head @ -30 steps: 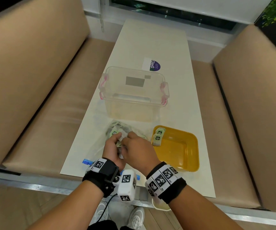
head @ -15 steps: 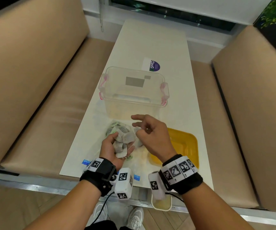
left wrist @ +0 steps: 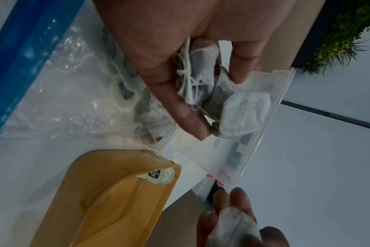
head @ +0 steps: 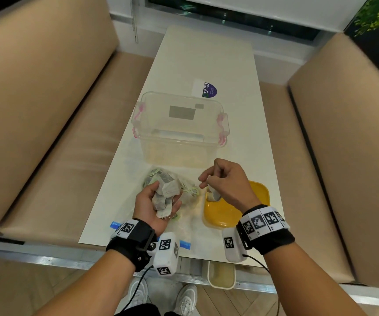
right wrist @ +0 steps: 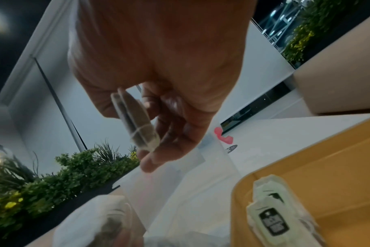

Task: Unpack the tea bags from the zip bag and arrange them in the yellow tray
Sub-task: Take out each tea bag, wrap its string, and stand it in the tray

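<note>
The yellow tray (head: 225,215) is the landmark: its inside lies mostly bare, save tea bags (right wrist: 272,219) at its far left corner. Beyond it the clear box (head: 179,133) blocks the counter (head: 206,55) (rim well above the tray). Left of it lies the crumpled zip bag (left wrist: 59,93).
</note>
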### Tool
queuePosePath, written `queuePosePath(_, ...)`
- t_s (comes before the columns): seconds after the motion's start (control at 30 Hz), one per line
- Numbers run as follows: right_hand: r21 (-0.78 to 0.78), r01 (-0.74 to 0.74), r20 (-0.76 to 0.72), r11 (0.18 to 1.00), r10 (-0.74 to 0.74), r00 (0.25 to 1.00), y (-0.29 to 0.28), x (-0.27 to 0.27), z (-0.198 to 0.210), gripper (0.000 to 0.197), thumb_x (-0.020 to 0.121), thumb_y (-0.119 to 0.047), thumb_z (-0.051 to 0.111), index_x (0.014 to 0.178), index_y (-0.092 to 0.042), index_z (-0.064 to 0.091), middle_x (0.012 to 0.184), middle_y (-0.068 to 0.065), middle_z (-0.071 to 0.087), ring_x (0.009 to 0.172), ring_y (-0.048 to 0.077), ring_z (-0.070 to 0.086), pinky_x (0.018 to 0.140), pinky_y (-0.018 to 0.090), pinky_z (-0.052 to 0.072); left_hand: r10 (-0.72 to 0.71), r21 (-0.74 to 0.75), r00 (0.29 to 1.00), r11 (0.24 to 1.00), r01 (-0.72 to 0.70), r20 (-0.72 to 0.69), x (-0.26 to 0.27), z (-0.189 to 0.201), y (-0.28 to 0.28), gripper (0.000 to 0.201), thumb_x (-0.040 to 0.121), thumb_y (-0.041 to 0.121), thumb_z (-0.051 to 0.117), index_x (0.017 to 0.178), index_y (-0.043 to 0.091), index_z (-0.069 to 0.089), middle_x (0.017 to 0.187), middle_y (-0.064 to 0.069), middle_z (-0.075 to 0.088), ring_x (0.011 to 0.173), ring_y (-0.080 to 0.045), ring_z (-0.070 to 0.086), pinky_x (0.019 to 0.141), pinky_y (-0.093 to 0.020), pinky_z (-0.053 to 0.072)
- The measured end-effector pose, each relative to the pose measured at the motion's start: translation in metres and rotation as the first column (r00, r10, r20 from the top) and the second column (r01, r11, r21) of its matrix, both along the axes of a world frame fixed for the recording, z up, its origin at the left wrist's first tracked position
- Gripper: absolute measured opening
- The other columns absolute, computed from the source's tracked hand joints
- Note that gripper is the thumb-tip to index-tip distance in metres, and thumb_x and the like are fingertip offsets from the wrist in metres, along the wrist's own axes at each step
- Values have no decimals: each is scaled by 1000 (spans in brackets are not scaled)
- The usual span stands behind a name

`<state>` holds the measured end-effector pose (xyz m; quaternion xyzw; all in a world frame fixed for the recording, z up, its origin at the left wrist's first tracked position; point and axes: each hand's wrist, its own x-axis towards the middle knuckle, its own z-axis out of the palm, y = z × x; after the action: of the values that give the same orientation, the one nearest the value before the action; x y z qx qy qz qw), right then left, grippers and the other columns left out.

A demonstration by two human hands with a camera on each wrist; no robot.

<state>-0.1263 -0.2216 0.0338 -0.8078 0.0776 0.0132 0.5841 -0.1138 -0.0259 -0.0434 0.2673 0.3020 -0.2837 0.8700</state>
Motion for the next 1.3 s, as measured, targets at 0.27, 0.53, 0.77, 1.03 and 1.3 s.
queuePosePath(0.27, -387, 16, -46, 922, -37, 998, -25, -2, -10, 12, 79, -12, 67, 70, -18, 64, 77, -2, 67, 77, 17, 63, 67, 33, 51, -5, -17, 1000, 1000, 5, -11, 0, -1, -1, 34, 96, 35, 53, 118, 12, 65, 109, -11, 75, 94, -29, 74, 66, -36, 62)
queuePosePath(0.53, -731, -205, -240, 651, 35, 970, -47, -4, -10, 27, 84, 1, 54, 99, -18, 64, 103, 4, 65, 95, 23, 60, 76, 34, 52, -11, -23, 1000, 1000, 11, -4, -1, 0, -3, 30, 97, 34, 52, 111, 12, 66, 103, -11, 76, 96, -30, 72, 69, -35, 62)
queuePosePath(0.77, -682, -180, -283, 709, -30, 959, -52, 0, -9, 12, 81, -10, 65, 81, -23, 66, 86, -1, 66, 83, 19, 60, 67, 33, 53, -15, 0, 1000, 1000, 15, -1, -1, 2, -4, 28, 97, 34, 52, 109, 12, 66, 104, -12, 76, 98, -31, 72, 74, -37, 61)
queuePosePath(1.03, -654, -240, -342, 718, 2, 940, -43, -3, -33, 19, 84, -9, 61, 92, -22, 73, 96, -2, 67, 89, 17, 61, 73, 32, 54, -18, 10, 1000, 1000, 18, 0, -4, 8, -4, 27, 99, 33, 51, 104, 11, 65, 97, -12, 77, 84, -30, 76, 68, -34, 60)
queuePosePath(1.3, -769, -331, -363, 547, 52, 930, -33, -5, -56, 30, 86, -11, 58, 107, -27, 72, 107, 0, 69, 95, 22, 64, 74, 34, 55, -13, 14, 1000, 1000, 13, 7, -6, 14, -1, 27, 99, 32, 50, 102, 9, 64, 93, -13, 77, 81, -30, 76, 71, -34, 58)
